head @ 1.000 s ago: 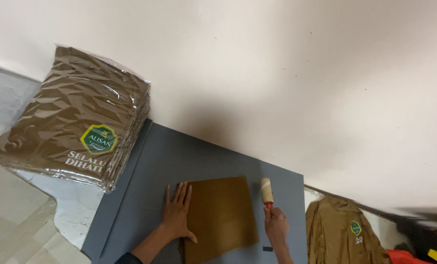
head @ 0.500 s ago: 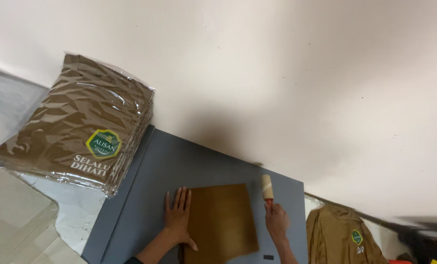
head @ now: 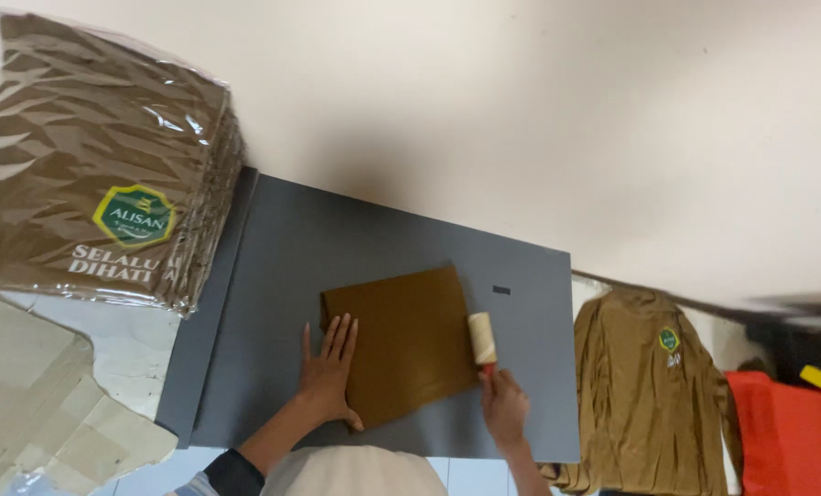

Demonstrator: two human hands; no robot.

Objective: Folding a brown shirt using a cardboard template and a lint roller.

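We see open grey board [head: 282,276] above and to the left of the folded brown cloth [head: 401,340] at the frame's centre, and a bare strip on its right side too, so a hand could slide across there freely. Our left hand [head: 329,372] lies flat on the cloth's left edge, and our right hand [head: 504,409] grips a lint roller [head: 482,338] at the cloth's right edge; these block the lower middle. At upper left a tall stack of bagged brown garments [head: 89,156] overhangs the board's left rim and bars that side. Flattened cardboard [head: 33,404] fills the lower left. A brown shirt [head: 649,386] lies just beyond the board's right edge.
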